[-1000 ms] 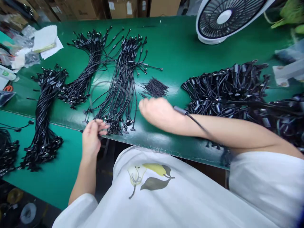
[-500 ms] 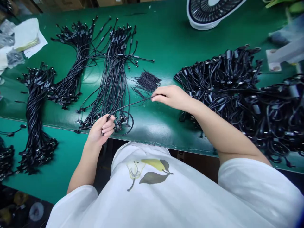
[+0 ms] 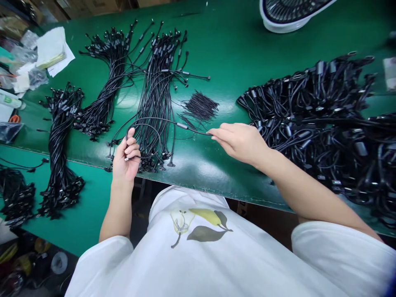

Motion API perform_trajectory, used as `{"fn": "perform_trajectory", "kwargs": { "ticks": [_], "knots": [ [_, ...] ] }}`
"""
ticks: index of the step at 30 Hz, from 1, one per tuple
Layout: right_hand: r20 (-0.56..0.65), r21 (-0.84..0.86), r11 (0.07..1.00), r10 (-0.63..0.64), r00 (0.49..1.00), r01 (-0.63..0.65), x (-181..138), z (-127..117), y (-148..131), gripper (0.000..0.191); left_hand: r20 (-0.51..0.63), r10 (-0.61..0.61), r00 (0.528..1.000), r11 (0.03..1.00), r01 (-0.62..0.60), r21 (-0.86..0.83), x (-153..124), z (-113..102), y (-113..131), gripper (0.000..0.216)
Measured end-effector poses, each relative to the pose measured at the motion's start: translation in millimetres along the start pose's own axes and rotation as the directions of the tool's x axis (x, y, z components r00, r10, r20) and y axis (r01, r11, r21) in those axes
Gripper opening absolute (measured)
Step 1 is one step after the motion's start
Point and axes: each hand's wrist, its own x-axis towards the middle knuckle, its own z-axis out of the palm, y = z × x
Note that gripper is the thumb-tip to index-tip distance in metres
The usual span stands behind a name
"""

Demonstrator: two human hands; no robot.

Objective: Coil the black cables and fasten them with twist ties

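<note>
A thin black cable [image 3: 161,120] arches over the green table [image 3: 235,53] between my two hands. My left hand [image 3: 126,156] is closed on one end of it near the table's front edge, at the foot of a bundle of black cables [image 3: 156,99]. My right hand [image 3: 239,140] pinches the other end, just below a small heap of short black ties [image 3: 199,108]. A big tangled pile of black cables [image 3: 324,119] lies to the right of my right arm.
Two more cable bundles [image 3: 105,86] [image 3: 60,140] lie at the left, and another bundle [image 3: 15,194] sits on the lower green surface. A white fan [image 3: 291,16] stands at the far edge. Papers and plastic bags [image 3: 46,51] are at the far left.
My left hand has risen a little with the cable, which now forms a wider arch. My right hand has shifted right, stretching the cable out. The camera tilted slightly.
</note>
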Motion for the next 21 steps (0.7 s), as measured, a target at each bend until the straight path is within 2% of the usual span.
{"fn": "perform_trajectory", "kwargs": {
  "ticks": [4, 7, 9, 11, 13, 15, 17, 19, 21],
  "knots": [
    [0.007, -0.047, 0.999, -0.017, 1.000, 0.018, -3, 2, 1, 0.038, -0.029, 0.015, 0.999, 1.000, -0.015, 0.021, 6, -8, -1, 0.023],
    [0.080, -0.083, 0.993, -0.079, 0.994, 0.086, -4, 7, -8, 0.036, -0.012, 0.137, 0.990, 0.969, -0.132, 0.210, 10, -12, -10, 0.021],
    [0.179, -0.047, 0.983, -0.166, 0.970, 0.177, -2, 8, -23, 0.032, 0.067, 0.203, 0.977, 0.907, -0.213, 0.363, 10, -10, -24, 0.023],
    [0.264, 0.063, 0.961, -0.276, 0.924, 0.269, 4, 5, -41, 0.029, 0.192, 0.225, 0.955, 0.813, -0.293, 0.504, 6, -5, -41, 0.028],
    [0.258, 0.194, 0.939, -0.329, 0.909, 0.285, 15, 2, -55, 0.031, 0.335, 0.173, 0.926, 0.697, -0.356, 0.622, 0, 0, -55, 0.032],
    [0.165, 0.320, 0.925, -0.270, 0.949, 0.207, 28, 0, -60, 0.034, 0.431, 0.048, 0.901, 0.604, -0.370, 0.706, -7, 4, -62, 0.033],
    [0.051, 0.469, 0.877, -0.149, 0.988, 0.108, 40, 7, -59, 0.033, 0.453, -0.052, 0.890, 0.595, -0.337, 0.730, -10, 6, -62, 0.032],
    [-0.072, 0.620, 0.783, -0.006, 0.997, 0.050, 48, 21, -55, 0.028, 0.422, -0.063, 0.904, 0.688, -0.267, 0.675, -9, 8, -59, 0.031],
    [-0.176, 0.745, 0.667, 0.170, 0.970, 0.018, 50, 40, -57, 0.031, 0.352, -0.032, 0.935, 0.808, -0.183, 0.560, -6, 11, -60, 0.030]
  ]
}}
